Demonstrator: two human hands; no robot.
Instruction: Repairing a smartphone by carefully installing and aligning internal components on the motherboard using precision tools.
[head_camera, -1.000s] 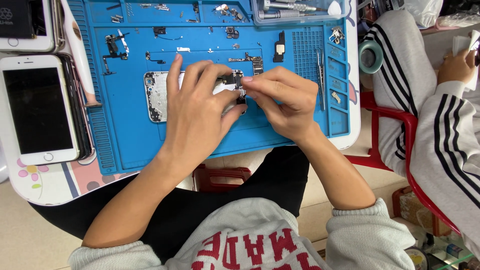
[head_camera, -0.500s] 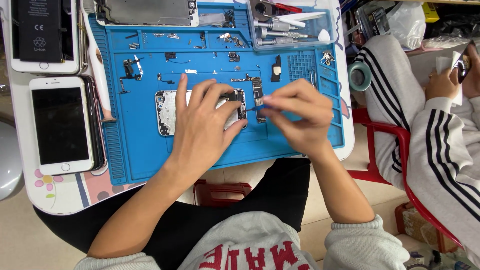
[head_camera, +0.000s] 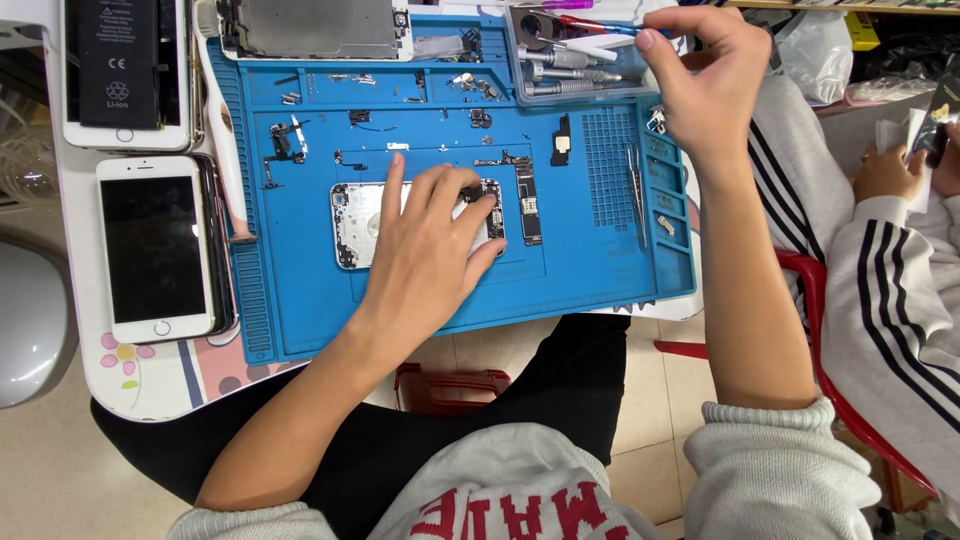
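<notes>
Over on the left we see two white phones (head_camera: 155, 245) lying well off to the left of our left hand (head_camera: 425, 245), one showing a dark screen, the other a black battery. Our left hand lies flat with fingers spread, pressing down on the opened phone shell (head_camera: 352, 222); its silver inside and small parts show just left of our fingers. A narrow circuit board (head_camera: 528, 212) sits just right of those fingertips. All of it rests on a blue repair mat (head_camera: 590, 270) dotted with tiny screws and parts, on a white table. Further right, our right hand (head_camera: 705, 80) is up at the clear tool tray (head_camera: 570, 60), fingers pinched together over the tools; we cannot tell what they grip. Far right, another person's striped sleeve (head_camera: 890, 290).
</notes>
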